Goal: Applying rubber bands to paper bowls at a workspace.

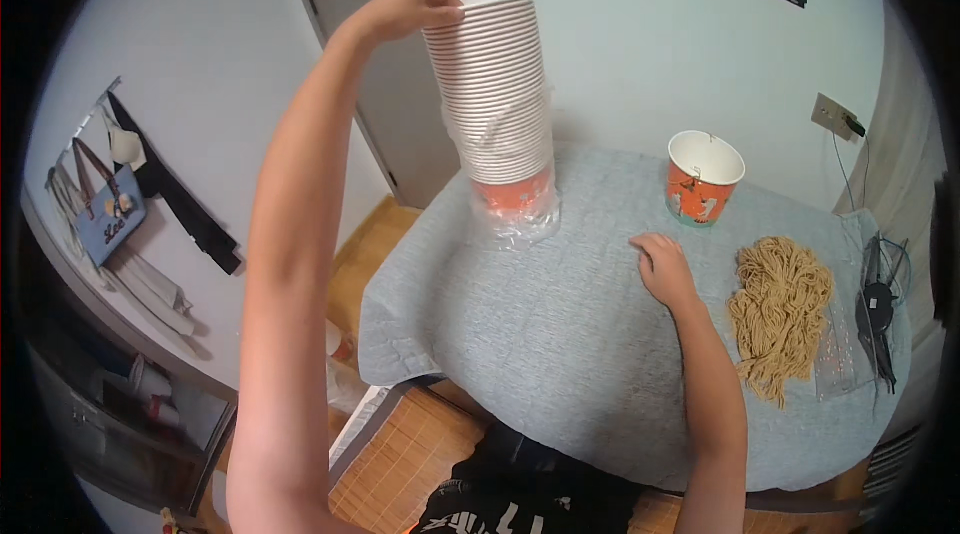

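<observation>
A tall stack of nested white paper buckets (490, 99) stands on the left part of the table, its lowest bucket printed orange. Crumpled clear plastic wrap (515, 229) sits around the foot of the stack. Raised high, my left hand (418, 10) pinches the rim of the topmost bucket, thumb and fingers on its left side. My right hand (665, 269) rests on the cloth with loosely bent fingers and holds nothing. Just beyond it to the right, a single orange-and-white paper bucket (703, 179) stands upright with a thin string or wire at its rim.
A grey-blue cloth (560, 334) covers the table. On the right lie a bundle of tan yarn (783, 309), a clear plastic bag (840, 359) and a black tool with a cord (876, 309). A wall socket (835, 116) holds a plug. Bags hang on the left wall.
</observation>
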`<move>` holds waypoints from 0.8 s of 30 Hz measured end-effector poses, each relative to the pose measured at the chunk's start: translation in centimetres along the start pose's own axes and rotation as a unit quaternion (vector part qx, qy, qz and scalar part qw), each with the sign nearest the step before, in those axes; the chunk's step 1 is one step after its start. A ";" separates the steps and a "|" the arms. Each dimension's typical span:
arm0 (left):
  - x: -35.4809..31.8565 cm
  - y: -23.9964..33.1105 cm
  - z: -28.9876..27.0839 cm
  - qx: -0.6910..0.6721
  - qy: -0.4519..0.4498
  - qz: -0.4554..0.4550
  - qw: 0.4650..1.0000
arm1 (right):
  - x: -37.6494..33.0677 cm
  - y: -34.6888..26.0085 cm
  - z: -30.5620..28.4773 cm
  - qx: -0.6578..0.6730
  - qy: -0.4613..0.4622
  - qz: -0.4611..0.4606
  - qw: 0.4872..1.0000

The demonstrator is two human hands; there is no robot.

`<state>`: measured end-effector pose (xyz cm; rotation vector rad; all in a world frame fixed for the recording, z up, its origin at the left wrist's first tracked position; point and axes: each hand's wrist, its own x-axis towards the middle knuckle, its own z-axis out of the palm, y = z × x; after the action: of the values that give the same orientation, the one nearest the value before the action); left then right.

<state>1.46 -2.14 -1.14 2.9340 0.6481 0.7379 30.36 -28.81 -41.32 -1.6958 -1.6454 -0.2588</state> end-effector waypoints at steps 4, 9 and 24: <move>0.7 0.1 -0.5 0.014 -0.007 -0.007 1.000 | -0.2 0.4 0.5 0.022 0.003 0.005 1.000; 1.0 -0.5 -0.8 0.031 0.057 -0.027 0.998 | -0.2 0.6 0.6 0.036 0.023 0.004 0.999; -5.3 11.7 0.0 -0.072 0.305 0.318 0.895 | 2.0 -0.4 -3.7 0.532 0.193 0.143 0.812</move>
<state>1.73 -14.95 -1.79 2.7286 -0.4038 1.7055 31.62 -29.60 -37.33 -0.8840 -0.8792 0.3984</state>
